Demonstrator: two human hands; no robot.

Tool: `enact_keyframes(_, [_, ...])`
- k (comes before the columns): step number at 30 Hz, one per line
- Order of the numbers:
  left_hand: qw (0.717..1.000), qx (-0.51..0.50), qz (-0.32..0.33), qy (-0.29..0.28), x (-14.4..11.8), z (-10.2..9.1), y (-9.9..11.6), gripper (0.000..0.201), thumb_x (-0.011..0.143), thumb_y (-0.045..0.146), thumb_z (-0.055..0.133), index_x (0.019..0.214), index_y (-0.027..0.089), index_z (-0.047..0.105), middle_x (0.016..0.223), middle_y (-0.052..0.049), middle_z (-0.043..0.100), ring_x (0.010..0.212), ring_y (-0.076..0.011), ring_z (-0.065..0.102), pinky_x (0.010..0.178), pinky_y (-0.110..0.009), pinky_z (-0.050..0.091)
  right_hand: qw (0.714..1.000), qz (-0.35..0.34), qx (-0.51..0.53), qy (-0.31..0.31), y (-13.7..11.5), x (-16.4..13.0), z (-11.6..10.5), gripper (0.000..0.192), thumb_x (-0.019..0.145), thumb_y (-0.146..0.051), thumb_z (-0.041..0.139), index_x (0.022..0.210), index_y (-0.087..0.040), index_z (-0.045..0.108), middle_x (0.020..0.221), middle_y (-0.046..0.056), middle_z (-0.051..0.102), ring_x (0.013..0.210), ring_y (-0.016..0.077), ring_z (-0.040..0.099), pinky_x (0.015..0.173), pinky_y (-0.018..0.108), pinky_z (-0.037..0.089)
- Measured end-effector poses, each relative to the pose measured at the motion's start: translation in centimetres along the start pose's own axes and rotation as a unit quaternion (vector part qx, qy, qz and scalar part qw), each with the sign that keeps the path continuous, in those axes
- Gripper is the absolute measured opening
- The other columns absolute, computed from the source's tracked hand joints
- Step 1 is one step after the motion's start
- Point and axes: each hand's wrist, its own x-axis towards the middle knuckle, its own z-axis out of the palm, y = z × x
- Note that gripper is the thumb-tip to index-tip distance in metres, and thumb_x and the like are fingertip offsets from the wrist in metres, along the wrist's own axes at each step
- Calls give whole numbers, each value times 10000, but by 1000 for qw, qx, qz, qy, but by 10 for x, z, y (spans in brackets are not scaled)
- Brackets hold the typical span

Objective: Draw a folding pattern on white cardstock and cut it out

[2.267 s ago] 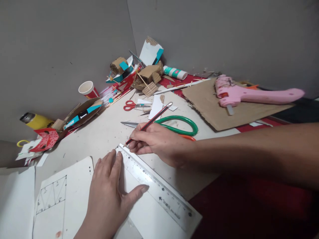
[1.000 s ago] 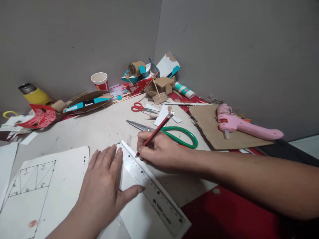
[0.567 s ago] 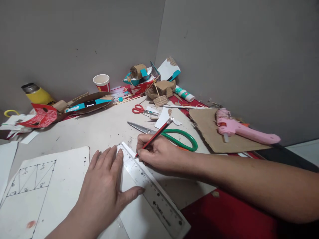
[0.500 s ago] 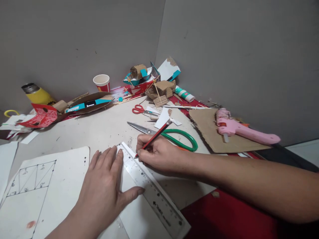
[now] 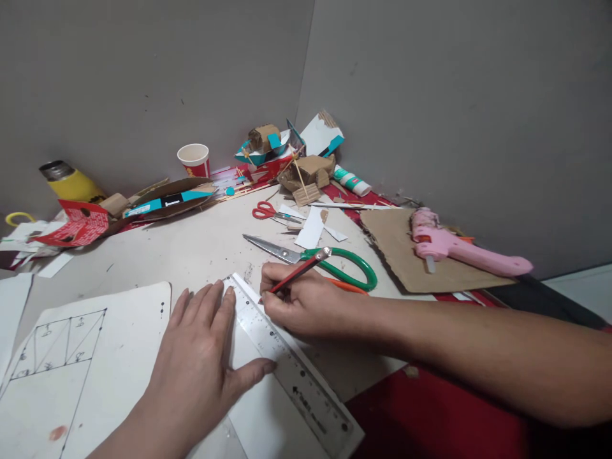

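My left hand (image 5: 198,360) lies flat with fingers spread, pressing on a clear plastic ruler (image 5: 291,370) and the white card (image 5: 95,363) under it. A triangle-filled rectangle is drawn in pencil on that card. My right hand (image 5: 306,303) grips a red and black pencil (image 5: 299,271), its tip down at the ruler's far edge and its shaft tilted low toward the right. Just beyond my right hand lie green-handled scissors (image 5: 344,264).
A pink glue gun (image 5: 459,245) rests on brown cardboard (image 5: 411,252) at right. Small red scissors (image 5: 265,210), a paper cup (image 5: 194,159), a yellow flask (image 5: 71,182), a glue stick (image 5: 351,180) and cardboard scraps (image 5: 306,169) crowd the back corner by the grey walls.
The pencil has tipped lower toward the table while its point stays at the ruler's edge. My left hand has kept its place on the ruler.
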Motion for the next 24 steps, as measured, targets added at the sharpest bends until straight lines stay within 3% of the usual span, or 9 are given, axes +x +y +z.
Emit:
enact_keyframes(12, [1000, 6, 10, 11, 1, -1, 0, 844, 758, 680, 610, 1312, 46, 553, 1328, -283, 585, 1205, -434, 567, 995, -676, 422, 1000, 6, 6, 16, 2, 0, 2, 190, 694, -41, 532, 653, -202, 441, 578, -69, 406, 559, 103, 380, 551, 240, 304])
enact_keyframes(16, [1000, -1, 13, 15, 0, -2, -2, 812, 779, 656, 605, 1306, 41, 558, 1311, -283, 596, 1191, -426, 577, 1007, -680, 406, 990, -8, 139, 19, 1, -4, -2, 90, 877, -158, 469, 836, -193, 541, 700, -24, 578, 602, 112, 538, 561, 225, 398])
enact_keyframes(18, [1000, -8, 9, 9, 0, -2, -3, 801, 786, 647, 605, 1307, 42, 558, 1314, -278, 594, 1188, -422, 577, 1024, -680, 387, 987, -17, 161, 15, -1, -10, -6, 176, 967, -235, 393, 942, -196, 562, 780, 2, 643, 631, 118, 596, 598, 235, 440])
enact_keyframes(21, [1000, -15, 3, 1, 0, -3, -4, 805, 785, 645, 609, 1319, 45, 552, 1322, -269, 592, 1190, -419, 574, 1039, -680, 372, 999, -48, 2, -9, -8, -29, -12, 161, 952, -298, 477, 907, -203, 600, 783, 18, 655, 690, 154, 601, 662, 272, 436])
enact_keyframes(22, [1000, -15, 1, -1, -1, -4, -4, 808, 786, 644, 608, 1328, 48, 546, 1327, -265, 590, 1196, -417, 571, 1042, -677, 371, 996, -48, -68, -36, -10, -36, -12, 150, 905, -345, 565, 906, -202, 611, 796, 30, 660, 709, 178, 599, 653, 286, 426])
enact_keyframes(24, [1000, -12, -2, -3, -2, -5, -4, 827, 786, 650, 603, 1352, 52, 525, 1337, -259, 586, 1207, -413, 567, 1044, -670, 378, 978, -49, -165, -118, -16, -53, -9, 305, 782, -438, 710, 937, -191, 622, 886, 71, 671, 770, 233, 605, 652, 319, 430])
